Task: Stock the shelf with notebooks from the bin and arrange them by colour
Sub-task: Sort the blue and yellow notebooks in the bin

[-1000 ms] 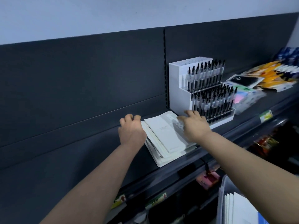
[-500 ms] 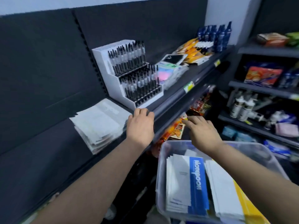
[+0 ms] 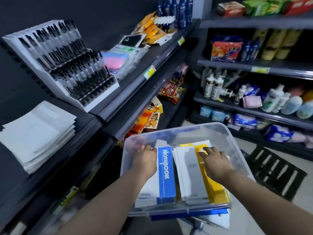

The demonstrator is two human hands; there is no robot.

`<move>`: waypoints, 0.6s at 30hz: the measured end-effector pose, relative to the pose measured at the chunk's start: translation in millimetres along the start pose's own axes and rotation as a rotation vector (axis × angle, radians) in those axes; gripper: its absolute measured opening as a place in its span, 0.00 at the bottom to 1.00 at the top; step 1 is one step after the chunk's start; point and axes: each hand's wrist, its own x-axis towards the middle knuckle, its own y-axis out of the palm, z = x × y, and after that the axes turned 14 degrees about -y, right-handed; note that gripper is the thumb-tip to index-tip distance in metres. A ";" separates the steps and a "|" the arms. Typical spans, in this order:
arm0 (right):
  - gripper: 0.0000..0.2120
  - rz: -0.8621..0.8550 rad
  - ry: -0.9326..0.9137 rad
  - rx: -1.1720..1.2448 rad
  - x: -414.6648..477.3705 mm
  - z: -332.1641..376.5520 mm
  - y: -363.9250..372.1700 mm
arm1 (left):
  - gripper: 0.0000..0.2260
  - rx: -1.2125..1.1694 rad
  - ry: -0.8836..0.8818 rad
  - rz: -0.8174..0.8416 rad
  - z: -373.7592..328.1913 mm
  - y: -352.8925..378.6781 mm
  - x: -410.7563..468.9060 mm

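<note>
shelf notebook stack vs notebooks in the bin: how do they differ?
Colour: the shelf stack is all white; the bin notebooks mix blue, yellow and white.
Contact: the left hand and right hand touch the bin notebooks; the shelf stack lies untouched.
Shared: both are thin notebooks.

A dark panelled back wall [image 3: 94, 12] fills 10 to 12 o'clock, meeting a narrow pale wall strip [image 3: 201, 7] near 1 o'clock. At 2 to 3 o'clock stands a dark grey shelving unit [image 3: 237, 64] stocked with packets and bottles. Pale floor [image 3: 301, 206] at 4 o'clock bears a black slatted crate [image 3: 274, 172].
</note>
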 end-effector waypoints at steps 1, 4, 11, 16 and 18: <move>0.26 0.039 0.009 0.014 -0.9 -1.6 7.6 | 0.18 -0.051 -0.021 0.047 -3.0 6.6 -0.4; 0.27 0.144 0.028 0.066 -2.2 -5.1 24.5 | 0.19 -0.129 -0.058 0.151 -9.6 19.9 -2.9; 0.30 0.136 -0.088 0.159 1.9 -0.2 39.1 | 0.17 -0.281 -0.291 0.277 -15.9 37.8 -10.1; 0.32 0.052 -0.291 0.213 18.0 28.0 41.3 | 0.24 -0.397 -0.532 0.417 -10.0 48.6 -21.6; 0.32 0.053 -0.367 0.221 22.6 39.0 40.0 | 0.27 -0.450 -0.590 0.446 -8.0 53.4 -23.2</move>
